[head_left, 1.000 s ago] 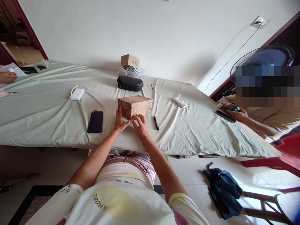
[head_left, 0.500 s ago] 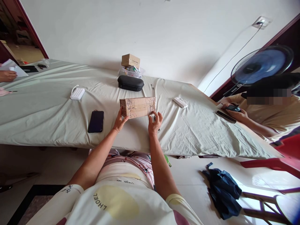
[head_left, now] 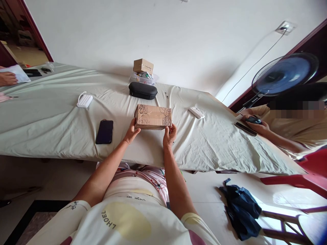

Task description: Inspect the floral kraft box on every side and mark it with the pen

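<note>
Between my two hands is a brown cardboard box (head_left: 154,115) with dark pen scribbles on its faces. My left hand (head_left: 131,132) grips its left end, thumb along the near lower edge and fingers at the side. At the near right corner, my right hand (head_left: 169,135) holds the box with thumb and fingers. A small dark item shows by my right hand, too hidden to name. The box's underside is out of sight. A dark phone (head_left: 104,132) lies left of my left hand.
Behind the box lie a black zip case (head_left: 142,90) and a clear plastic tub (head_left: 138,78) with a small carton (head_left: 143,66) on top. White power banks (head_left: 85,100) (head_left: 196,112) flank them. A person sits at right near a fan (head_left: 284,74); another person's hand (head_left: 7,78) holds paper at left.
The box has tipped and turned so its scribbled top face shows more, and it has shifted slightly right. My right hand's fingers have closed in around its near right corner.
</note>
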A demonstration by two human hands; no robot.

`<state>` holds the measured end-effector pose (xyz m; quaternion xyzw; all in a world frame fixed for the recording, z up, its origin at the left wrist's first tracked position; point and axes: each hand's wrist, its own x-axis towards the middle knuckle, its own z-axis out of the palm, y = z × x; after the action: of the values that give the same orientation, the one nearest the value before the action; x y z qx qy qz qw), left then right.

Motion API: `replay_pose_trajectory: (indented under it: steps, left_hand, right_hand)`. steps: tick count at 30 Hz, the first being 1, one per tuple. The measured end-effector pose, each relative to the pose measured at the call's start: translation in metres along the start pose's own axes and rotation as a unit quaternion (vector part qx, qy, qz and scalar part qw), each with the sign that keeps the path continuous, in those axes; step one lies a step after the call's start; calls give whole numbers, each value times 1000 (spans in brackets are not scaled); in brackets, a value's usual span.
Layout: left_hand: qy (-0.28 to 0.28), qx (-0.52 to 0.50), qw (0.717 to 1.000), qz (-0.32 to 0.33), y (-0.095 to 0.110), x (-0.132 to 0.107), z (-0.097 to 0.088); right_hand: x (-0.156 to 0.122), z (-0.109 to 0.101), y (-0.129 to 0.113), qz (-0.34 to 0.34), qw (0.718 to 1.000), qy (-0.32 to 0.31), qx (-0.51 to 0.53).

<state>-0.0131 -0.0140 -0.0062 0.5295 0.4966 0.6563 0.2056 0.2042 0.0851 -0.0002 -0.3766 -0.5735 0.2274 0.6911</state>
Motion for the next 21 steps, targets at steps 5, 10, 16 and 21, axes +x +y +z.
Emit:
replay_pose_trajectory:
  steps: [5, 10, 16, 21]
  left_hand:
    - [57, 50, 997, 13, 8, -1, 0]
    - [111, 115, 987, -6, 7, -1, -4]
    - [185, 127, 974, -43, 0, 0, -6]
    - [234, 107, 964, -73, -7, 2, -8]
  right_hand:
    - [-2, 0, -6, 9, 999, 4, 31]
    - [-4, 4, -3, 46, 998, -35, 20]
    - [-5, 4, 4, 55, 989, -127, -42]
    - [-7, 2, 4, 20, 979, -183, -91]
